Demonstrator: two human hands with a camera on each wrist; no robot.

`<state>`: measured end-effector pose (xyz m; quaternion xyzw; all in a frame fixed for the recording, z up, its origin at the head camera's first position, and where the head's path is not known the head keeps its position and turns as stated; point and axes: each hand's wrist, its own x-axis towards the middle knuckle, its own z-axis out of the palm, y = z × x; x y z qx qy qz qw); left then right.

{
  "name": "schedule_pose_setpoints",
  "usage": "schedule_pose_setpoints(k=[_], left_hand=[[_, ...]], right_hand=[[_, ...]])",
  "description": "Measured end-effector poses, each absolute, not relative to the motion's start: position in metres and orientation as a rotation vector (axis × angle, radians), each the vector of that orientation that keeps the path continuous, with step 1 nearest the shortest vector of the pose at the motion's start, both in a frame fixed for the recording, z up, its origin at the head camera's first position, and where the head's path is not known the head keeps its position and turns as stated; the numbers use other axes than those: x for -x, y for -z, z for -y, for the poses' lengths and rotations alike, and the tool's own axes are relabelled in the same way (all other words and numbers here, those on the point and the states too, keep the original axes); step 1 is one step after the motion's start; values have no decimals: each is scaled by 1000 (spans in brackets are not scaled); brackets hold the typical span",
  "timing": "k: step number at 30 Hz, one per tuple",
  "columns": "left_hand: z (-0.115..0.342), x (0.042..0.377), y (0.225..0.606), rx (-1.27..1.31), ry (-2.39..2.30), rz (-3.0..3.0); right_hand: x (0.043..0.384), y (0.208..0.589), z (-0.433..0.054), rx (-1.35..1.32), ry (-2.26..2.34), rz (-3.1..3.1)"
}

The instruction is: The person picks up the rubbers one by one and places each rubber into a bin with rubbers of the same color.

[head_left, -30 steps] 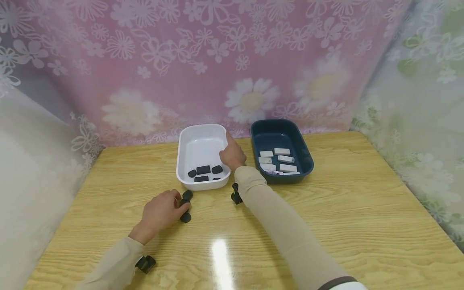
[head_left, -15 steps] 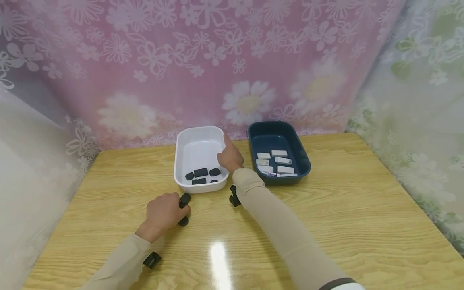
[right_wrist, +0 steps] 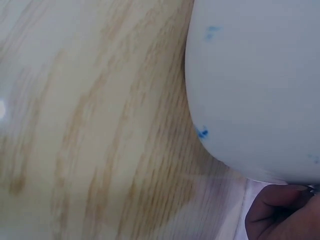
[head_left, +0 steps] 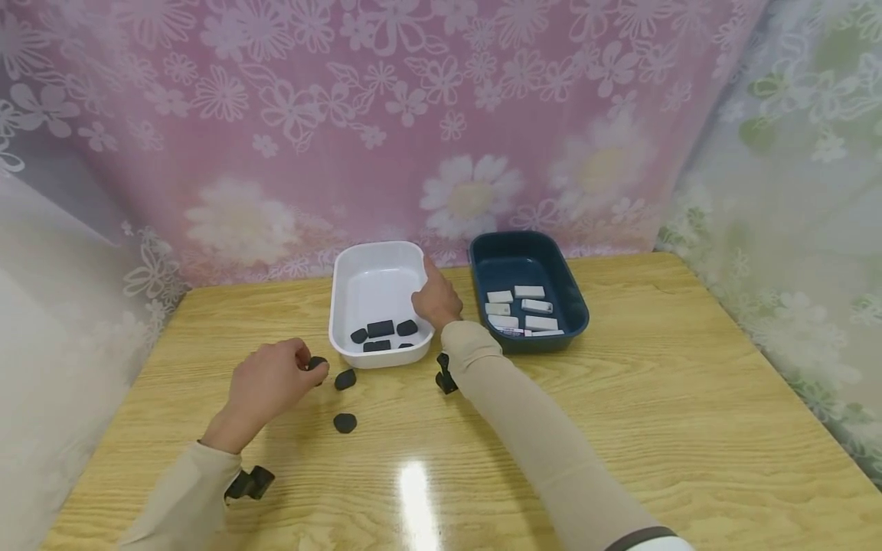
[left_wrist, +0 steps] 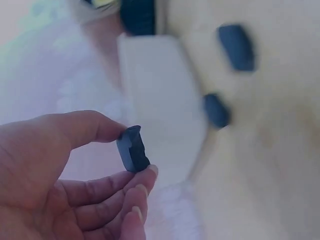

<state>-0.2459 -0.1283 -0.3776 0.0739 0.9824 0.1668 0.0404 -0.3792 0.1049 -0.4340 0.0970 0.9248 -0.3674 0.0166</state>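
My left hand [head_left: 264,386] pinches a small black block [left_wrist: 131,150] between thumb and fingertips, over the table left of the white tray [head_left: 377,289]. In the left wrist view the block has an uneven, notched face. Two more black pieces lie on the table in front of the tray: a nearer one [head_left: 345,423] and one close to the tray's corner [head_left: 345,379]. My right hand [head_left: 439,297] grips the tray's right rim, its fingers partly hidden. Several black blocks [head_left: 380,329] lie inside the tray at its near end.
A dark blue tray [head_left: 517,266] stands to the right of the white one, with several white blocks [head_left: 529,292] at its near end. Both trays are at the back of the wooden table [head_left: 620,413], against a pink floral curtain [head_left: 344,153].
My left hand has closed on the middle one of three black pieces on the table, lifted it and moved left with it. My right hand stays on the white tray's rim.
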Motion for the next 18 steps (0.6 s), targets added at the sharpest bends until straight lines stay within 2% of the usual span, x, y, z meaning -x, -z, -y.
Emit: schedule_pose_setpoints(k=[8,18], left_hand=[[123,272,352,-315,-568,-3067],[86,322,361,-399,-505,-3084]], right_hand=[[380,433,-108,-303,1147,-2867],[379,434,-106,-311,1148,-2868]])
